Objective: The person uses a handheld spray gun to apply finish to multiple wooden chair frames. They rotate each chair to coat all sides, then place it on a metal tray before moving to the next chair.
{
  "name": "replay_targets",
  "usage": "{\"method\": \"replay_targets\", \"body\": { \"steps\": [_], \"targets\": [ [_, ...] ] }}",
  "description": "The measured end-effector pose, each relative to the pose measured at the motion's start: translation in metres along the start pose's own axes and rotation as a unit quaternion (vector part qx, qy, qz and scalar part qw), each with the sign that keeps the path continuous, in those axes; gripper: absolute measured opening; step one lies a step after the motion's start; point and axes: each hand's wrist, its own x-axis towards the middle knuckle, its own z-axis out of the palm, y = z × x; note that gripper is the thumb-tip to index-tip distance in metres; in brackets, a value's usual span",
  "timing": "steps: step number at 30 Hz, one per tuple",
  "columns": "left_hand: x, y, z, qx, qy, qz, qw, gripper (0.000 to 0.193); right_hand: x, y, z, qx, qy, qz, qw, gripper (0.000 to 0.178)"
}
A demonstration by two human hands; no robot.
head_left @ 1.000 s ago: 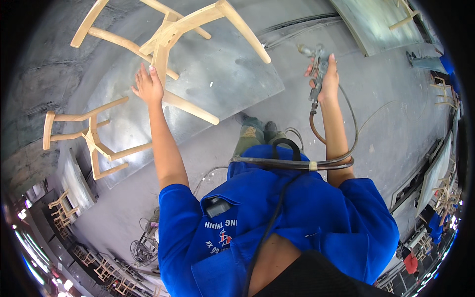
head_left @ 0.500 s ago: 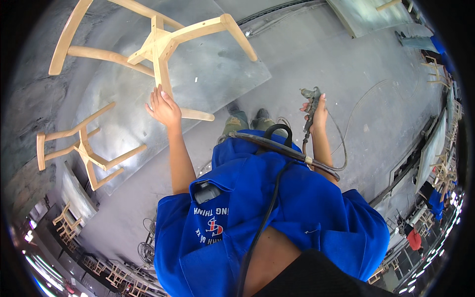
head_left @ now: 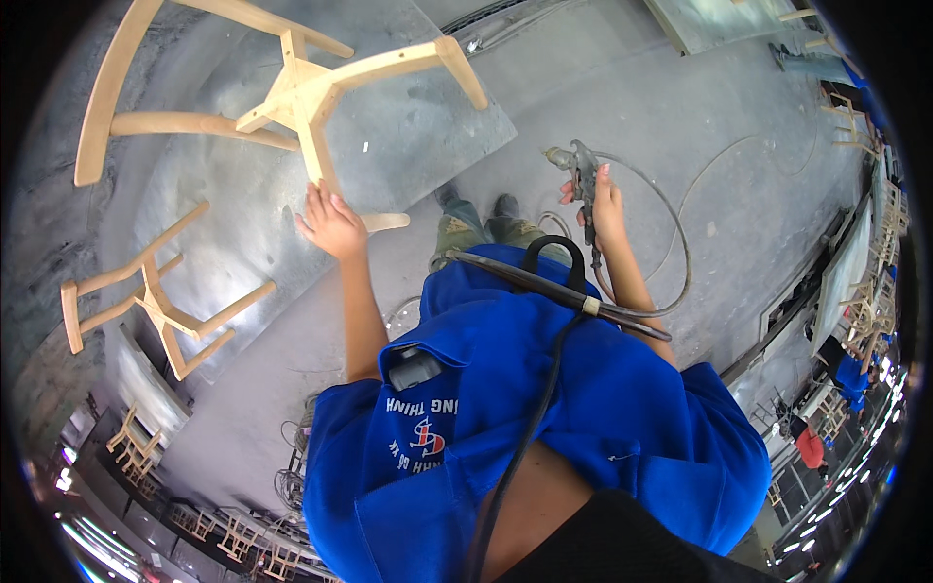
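Note:
A bare wooden chair frame (head_left: 292,92) lies upside down on a grey metal sheet (head_left: 418,146) on the floor in front of me. My left hand (head_left: 330,223) rests on one of its legs, fingers curled around the wood. My right hand (head_left: 598,199) is closed on a metal spray gun (head_left: 580,170), held up to the right of the chair. A hose (head_left: 671,253) loops from the gun across the floor and runs back over my blue shirt.
A second wooden chair frame (head_left: 146,296) lies on the sheet to the left. More chair frames (head_left: 131,442) stand at the lower left and along the right edge (head_left: 865,291). The floor is grey concrete (head_left: 700,117). My shoes (head_left: 476,209) show below the chair.
The near chair frame has shifted up and left in view and looks closer. My left hand slid down along its leg. My right hand with the spray gun has dropped lower.

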Motion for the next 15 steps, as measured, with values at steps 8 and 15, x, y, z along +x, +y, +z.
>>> {"method": "replay_targets", "body": {
  "steps": [8,15],
  "targets": [
    [-0.018,-0.074,0.035,0.045,-0.052,-0.034,0.997,0.051,-0.003,0.014,-0.013,-0.02,0.0,0.054,0.998,0.079],
    [0.037,-0.108,0.045,0.105,-0.084,-0.086,0.987,0.051,0.02,-0.055,-0.01,-0.002,-0.139,-0.017,0.99,0.081]
  ]
}}
